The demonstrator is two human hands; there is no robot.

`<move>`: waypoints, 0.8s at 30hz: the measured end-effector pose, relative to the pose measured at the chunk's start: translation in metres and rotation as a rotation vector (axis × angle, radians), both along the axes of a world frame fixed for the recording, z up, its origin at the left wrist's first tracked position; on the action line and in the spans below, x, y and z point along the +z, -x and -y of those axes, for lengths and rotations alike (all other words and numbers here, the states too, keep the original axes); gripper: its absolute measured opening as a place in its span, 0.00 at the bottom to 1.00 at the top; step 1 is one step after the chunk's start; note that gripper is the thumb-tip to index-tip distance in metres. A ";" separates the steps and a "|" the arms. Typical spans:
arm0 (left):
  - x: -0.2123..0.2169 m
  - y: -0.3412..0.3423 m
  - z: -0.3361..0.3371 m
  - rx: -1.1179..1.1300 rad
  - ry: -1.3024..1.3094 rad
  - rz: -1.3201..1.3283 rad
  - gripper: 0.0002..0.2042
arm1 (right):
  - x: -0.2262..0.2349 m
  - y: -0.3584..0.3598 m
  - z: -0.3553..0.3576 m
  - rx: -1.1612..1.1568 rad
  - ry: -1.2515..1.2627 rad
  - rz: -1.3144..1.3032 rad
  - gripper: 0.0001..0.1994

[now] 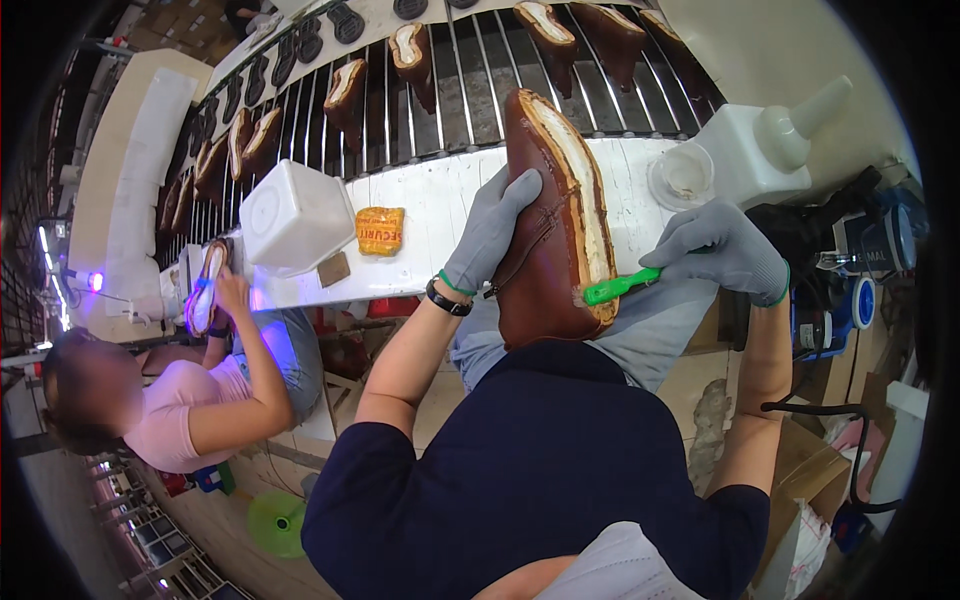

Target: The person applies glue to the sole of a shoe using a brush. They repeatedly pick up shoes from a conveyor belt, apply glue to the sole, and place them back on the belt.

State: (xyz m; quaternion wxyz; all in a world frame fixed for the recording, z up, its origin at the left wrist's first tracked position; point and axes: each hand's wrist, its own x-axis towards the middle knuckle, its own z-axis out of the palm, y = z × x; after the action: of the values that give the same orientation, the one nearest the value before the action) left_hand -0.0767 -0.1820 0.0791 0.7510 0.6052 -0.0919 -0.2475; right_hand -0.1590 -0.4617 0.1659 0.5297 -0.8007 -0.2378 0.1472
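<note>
My left hand (492,228), in a grey glove, grips the side of a brown leather shoe upper (545,230) held sole-side up, its pale insole facing me. In my right hand (722,250), also grey-gloved, is a green-handled brush (620,288); its bristle end touches the rim of the shoe near the heel. The shoe rests against my lap in front of the white bench edge (430,200).
A white square tub (295,215) and a yellow sponge (380,230) sit on the bench, a white squeeze bottle (765,145) and small bowl (685,175) at right. Several brown shoes (345,95) ride a roller conveyor behind. Another person (200,400) handles a shoe at left.
</note>
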 end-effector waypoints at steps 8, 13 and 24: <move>-0.005 0.004 0.005 -0.136 0.035 -0.364 0.27 | 0.004 -0.023 -0.005 0.148 0.027 -0.077 0.11; -0.019 0.004 0.010 -0.292 0.052 -0.508 0.28 | 0.003 -0.036 -0.010 0.225 0.003 -0.120 0.11; -0.056 0.073 0.036 -0.246 0.012 0.568 0.21 | 0.014 -0.064 -0.027 0.276 0.072 -0.089 0.11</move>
State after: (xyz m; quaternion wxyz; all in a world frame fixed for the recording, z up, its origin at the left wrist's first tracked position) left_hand -0.1492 -0.2184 0.0232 0.6631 0.6301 -0.3724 -0.1570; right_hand -0.0954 -0.4347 0.1801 0.4852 -0.7716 -0.3166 0.2627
